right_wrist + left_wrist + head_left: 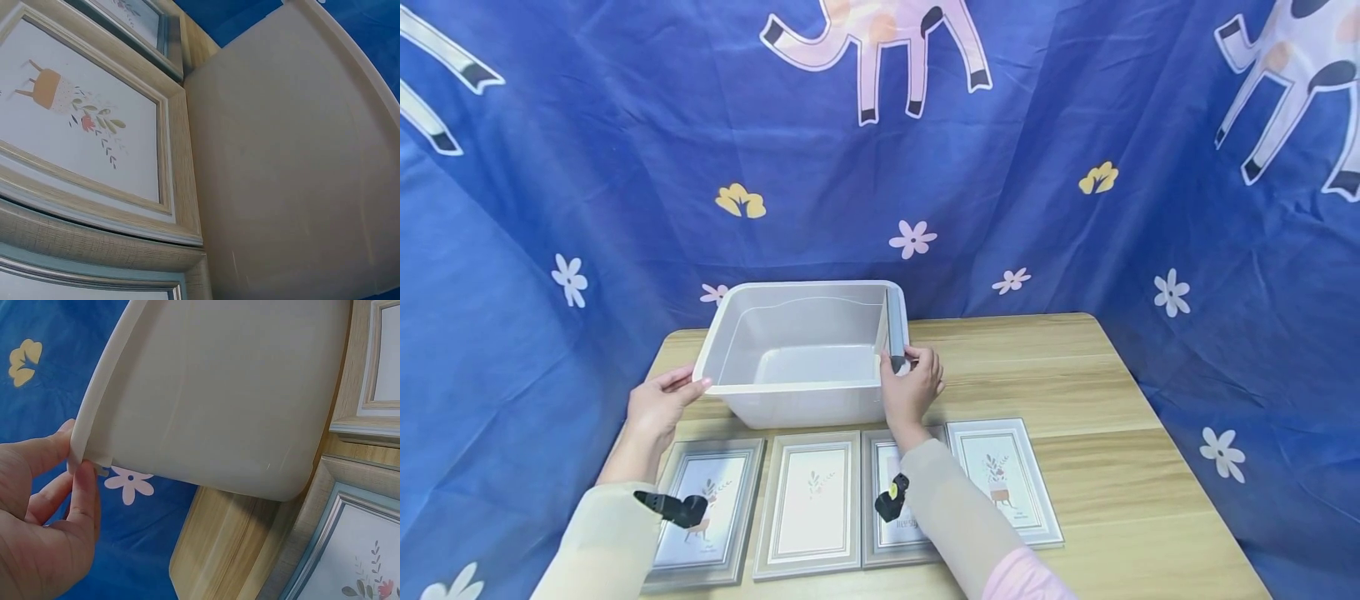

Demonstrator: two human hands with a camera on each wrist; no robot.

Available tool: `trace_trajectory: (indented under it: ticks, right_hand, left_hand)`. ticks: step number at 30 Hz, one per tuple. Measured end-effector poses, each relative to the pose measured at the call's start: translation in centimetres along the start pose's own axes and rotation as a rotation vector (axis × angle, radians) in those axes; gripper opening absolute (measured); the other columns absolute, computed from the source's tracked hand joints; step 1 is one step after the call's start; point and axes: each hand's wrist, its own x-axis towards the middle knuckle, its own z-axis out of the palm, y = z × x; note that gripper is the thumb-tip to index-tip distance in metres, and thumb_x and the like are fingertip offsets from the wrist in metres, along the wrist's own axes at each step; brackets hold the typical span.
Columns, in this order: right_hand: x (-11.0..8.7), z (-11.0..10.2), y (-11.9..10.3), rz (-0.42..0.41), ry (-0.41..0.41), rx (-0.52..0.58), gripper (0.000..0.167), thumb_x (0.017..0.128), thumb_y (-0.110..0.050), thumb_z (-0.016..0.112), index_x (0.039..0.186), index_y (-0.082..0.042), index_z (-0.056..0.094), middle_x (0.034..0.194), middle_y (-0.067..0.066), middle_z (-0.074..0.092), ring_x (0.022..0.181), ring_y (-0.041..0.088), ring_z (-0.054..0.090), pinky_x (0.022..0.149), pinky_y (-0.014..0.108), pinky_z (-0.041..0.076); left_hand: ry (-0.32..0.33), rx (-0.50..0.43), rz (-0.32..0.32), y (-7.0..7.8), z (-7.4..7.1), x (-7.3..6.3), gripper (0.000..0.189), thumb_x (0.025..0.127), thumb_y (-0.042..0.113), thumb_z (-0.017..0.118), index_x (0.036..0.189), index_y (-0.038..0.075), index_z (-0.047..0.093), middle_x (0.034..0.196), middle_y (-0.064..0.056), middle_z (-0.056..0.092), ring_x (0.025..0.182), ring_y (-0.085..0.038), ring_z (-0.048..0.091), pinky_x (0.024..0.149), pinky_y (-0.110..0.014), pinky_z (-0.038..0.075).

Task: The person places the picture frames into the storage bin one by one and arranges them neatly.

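Note:
A white plastic bin (820,404) stands at the back of the table, its open top facing up. My left hand (658,407) pinches the bin's rim at the near left corner, thumb and fingers on either side of the lip in the left wrist view. Along the inside of the bin's right wall, a picture frame (895,321) stands on edge, with its grey-blue side upward. My right hand (913,387) grips the near end of that frame, right at the bin's rim. The right wrist view has the bin's wall (281,156) but not the hand.
In front of the bin lies a row of several picture frames: one at the left (707,508), a pale one (808,504), one partly under my right forearm (887,467), and one at the right (1003,479). A blue patterned curtain (820,192) surrounds the wooden table (1120,467).

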Motion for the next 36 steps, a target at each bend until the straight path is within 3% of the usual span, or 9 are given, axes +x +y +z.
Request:
trace_trajectory:
  ticks: [6, 11, 15, 20, 27, 36]
  right_hand:
    - [0.0, -0.4, -0.1, 0.011, -0.045, 0.039, 0.044, 0.069, -0.020, 0.084, 0.104, -0.012, 0.058, 0.097, 0.003, 0.056, 0.093, 0.025, 0.050, 0.078, 0.040, 0.036]
    - [0.2, -1.3, -0.1, 0.009, -0.156, 0.089, 0.054, 0.073, -0.026, 0.082, 0.116, -0.011, 0.055, 0.107, 0.009, 0.053, 0.097, 0.027, 0.049, 0.084, 0.041, 0.038]
    - [0.5, -2.3, 0.1, -0.012, -0.260, 0.147, 0.060, 0.077, -0.031, 0.079, 0.125, -0.009, 0.049, 0.115, 0.016, 0.050, 0.100, 0.034, 0.049, 0.086, 0.042, 0.040]
    - [1.2, -3.3, 0.7, -0.084, -0.404, 0.172, 0.063, 0.083, -0.036, 0.072, 0.131, -0.007, 0.044, 0.121, 0.020, 0.045, 0.106, 0.036, 0.048, 0.092, 0.042, 0.042]
    - [2.4, -5.1, 2.1, -0.202, -0.597, 0.158, 0.060, 0.091, -0.034, 0.064, 0.137, -0.005, 0.038, 0.128, 0.018, 0.041, 0.111, 0.033, 0.047, 0.094, 0.042, 0.042]
    - [4.5, -7.0, 4.8, -0.339, -0.717, 0.069, 0.056, 0.084, -0.033, 0.072, 0.129, -0.007, 0.050, 0.120, 0.012, 0.053, 0.106, 0.026, 0.053, 0.093, 0.042, 0.044]
  left_hand:
    - [0.004, 0.006, 0.008, -0.3, -0.1, 0.0, 0.059, 0.088, 0.022, 0.071, 0.135, -0.006, 0.048, 0.115, -0.012, 0.059, 0.078, 0.009, 0.053, 0.073, -0.011, 0.049]
    - [-0.002, 0.010, 0.010, -0.5, -0.2, 0.1, 0.060, 0.088, 0.023, 0.071, 0.135, -0.006, 0.048, 0.110, -0.008, 0.060, 0.078, 0.009, 0.054, 0.071, -0.010, 0.049]
    - [-0.009, 0.025, 0.007, -0.5, -0.1, 0.0, 0.060, 0.089, 0.024, 0.070, 0.136, -0.006, 0.047, 0.117, -0.015, 0.058, 0.078, 0.009, 0.053, 0.072, -0.010, 0.049]
    - [-0.010, 0.053, 0.006, -0.4, -0.1, -0.1, 0.060, 0.090, 0.025, 0.068, 0.137, -0.006, 0.046, 0.128, -0.025, 0.051, 0.079, 0.009, 0.050, 0.073, -0.010, 0.049]
    - [-0.019, 0.060, 0.009, -0.2, -0.1, -0.2, 0.060, 0.090, 0.025, 0.067, 0.137, -0.007, 0.046, 0.129, -0.027, 0.050, 0.079, 0.009, 0.050, 0.073, -0.011, 0.049]
    - [-0.019, 0.071, 0.006, -0.4, -0.2, -0.1, 0.061, 0.090, 0.027, 0.067, 0.138, -0.004, 0.046, 0.130, -0.026, 0.050, 0.082, 0.007, 0.051, 0.075, -0.013, 0.050]
